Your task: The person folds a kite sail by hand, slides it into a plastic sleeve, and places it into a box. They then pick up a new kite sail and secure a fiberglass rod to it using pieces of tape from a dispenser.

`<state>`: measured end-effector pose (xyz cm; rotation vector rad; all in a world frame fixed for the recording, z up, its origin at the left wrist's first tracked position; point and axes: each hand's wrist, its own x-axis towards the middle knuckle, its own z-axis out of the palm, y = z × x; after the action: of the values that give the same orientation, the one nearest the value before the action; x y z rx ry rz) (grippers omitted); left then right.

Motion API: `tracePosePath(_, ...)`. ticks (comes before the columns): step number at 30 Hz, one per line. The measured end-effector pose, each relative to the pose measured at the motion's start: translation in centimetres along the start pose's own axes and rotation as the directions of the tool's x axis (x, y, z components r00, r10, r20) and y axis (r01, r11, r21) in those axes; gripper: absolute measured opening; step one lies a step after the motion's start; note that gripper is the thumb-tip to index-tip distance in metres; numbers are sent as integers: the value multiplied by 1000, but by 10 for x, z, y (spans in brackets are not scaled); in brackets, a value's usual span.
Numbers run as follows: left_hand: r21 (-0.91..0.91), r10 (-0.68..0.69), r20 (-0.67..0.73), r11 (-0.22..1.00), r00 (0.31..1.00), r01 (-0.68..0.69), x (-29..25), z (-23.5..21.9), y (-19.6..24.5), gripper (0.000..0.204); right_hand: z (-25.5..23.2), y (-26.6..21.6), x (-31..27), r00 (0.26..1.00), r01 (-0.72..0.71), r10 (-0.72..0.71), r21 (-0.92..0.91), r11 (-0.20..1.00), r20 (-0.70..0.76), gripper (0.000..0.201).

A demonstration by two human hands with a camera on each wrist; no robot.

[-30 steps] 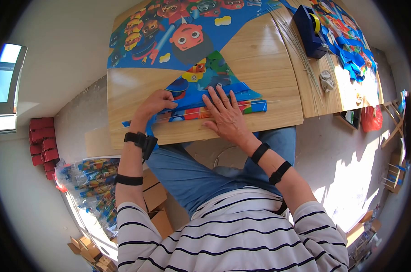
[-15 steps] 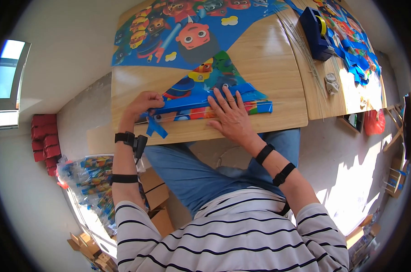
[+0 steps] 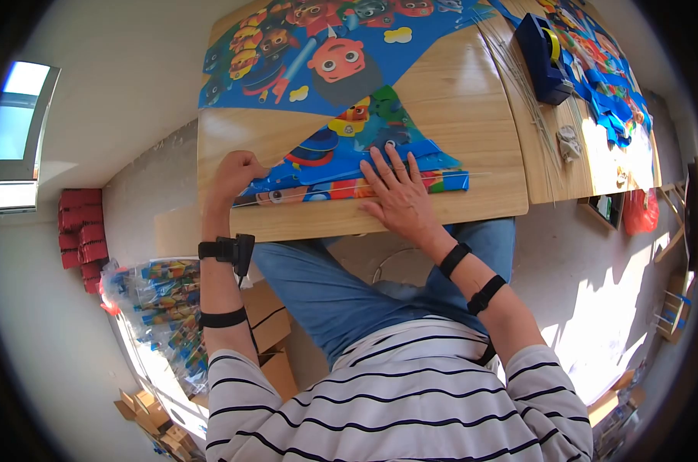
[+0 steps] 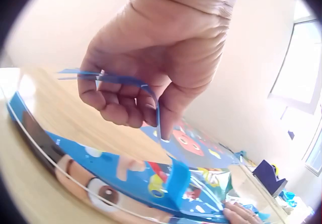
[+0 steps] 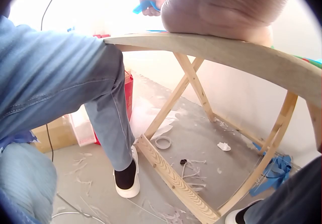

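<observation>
In the head view my left hand (image 3: 233, 179) pinches a blue strip at the left end of the folded blue band (image 3: 293, 179) on a printed sheet (image 3: 380, 119). Seen from the left wrist, the strip (image 4: 123, 79) crosses below the palm and bends down to the thumb and fingertip of the left hand (image 4: 151, 58). My right hand (image 3: 404, 202) lies flat on the band with fingers spread. A thin pale rod (image 3: 349, 187) runs along the sheet's near edge, above the table edge (image 3: 364, 223).
A large printed sheet (image 3: 287, 58) covers the far part of the table. To the right are a tape dispenser (image 3: 545, 61), thin rods (image 3: 518, 85), a crumpled piece (image 3: 569, 144) and blue strips (image 3: 614, 115). Wooden trestle legs (image 5: 173, 103) stand beneath the tabletop.
My left hand has moved left along the band. The blue tail that hung beneath it no longer shows in the head view. The right hand stays flat on the band; the head view has shifted slightly.
</observation>
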<state>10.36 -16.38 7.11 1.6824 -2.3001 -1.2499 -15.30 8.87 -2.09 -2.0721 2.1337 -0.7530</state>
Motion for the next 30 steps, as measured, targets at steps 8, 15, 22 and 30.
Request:
tracePosePath(8, 297, 123, -89, 950, 988, -92, 14, 124, 84, 21, 4, 2, -1, 1000, 0, 0, -7, 1000, -12, 73)
tracePosePath(15, 274, 48, 2, 960, 999, -47, 16, 138, 90, 40, 3, 2, -2, 1000, -8, 8, 34, 999, -17, 73)
tracePosePath(22, 24, 100, 165, 994, 981, -106, 22, 117, 73, 29, 3, 2, -2, 1000, -8, 9, 36, 999, -25, 74)
tracePosePath(30, -155, 153, 351, 982, 924, -104, 12, 110, 66, 42, 3, 1, -1, 999, -10, 11, 26, 1000, -36, 75)
